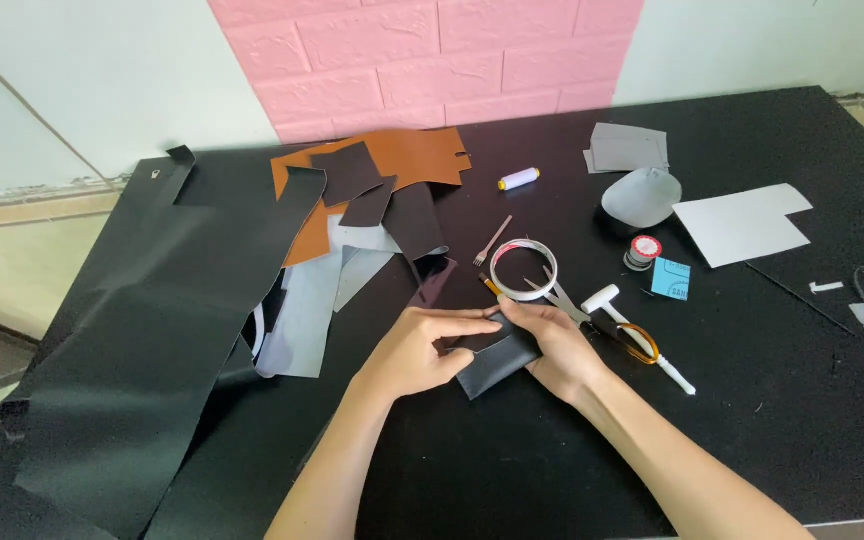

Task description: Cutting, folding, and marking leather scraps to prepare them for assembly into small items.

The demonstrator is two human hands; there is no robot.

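1. Hands come first: the left hand and the right hand both lie on a small folded piece of black leather on the black table. The left fingers are stretched flat over its upper edge and press it down; the right fingers are curled around its right end and grasp it, thumb on top.
2. Just behind the right fingertips lies a white tape ring, and scissors with orange handles run from the ring past the right hand.
3. Near the right of the right hand lies a small white mallet.
4. To the left of the left fingers lies a large black sheet, with grey pieces beside it.
5. Further beyond the fingers are a pronged tool, a small round spool and a blue card.
6. Far from the fingers lie brown leather with dark patches on it, a white thread spool, grey sheets and a white paper.
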